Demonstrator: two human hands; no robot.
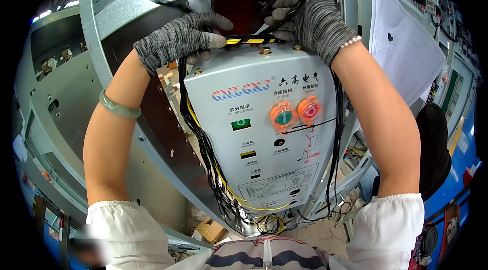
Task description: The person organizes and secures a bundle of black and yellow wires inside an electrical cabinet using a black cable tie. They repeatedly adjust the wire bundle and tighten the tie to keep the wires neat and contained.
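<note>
Lettering (243,90), red-blue and black, on grey box (264,131)

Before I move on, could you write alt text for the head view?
A person's gloved left hand and gloved right hand work at a bundle of black and yellow wires at the top of a grey metal box. Its front has a green button and a red button; black wires hang down both sides.

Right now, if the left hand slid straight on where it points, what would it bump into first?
Most likely the left hand would meet the black-and-yellow wire bundle immediately, with the right hand farther along; exact depth is hard to judge.
</note>
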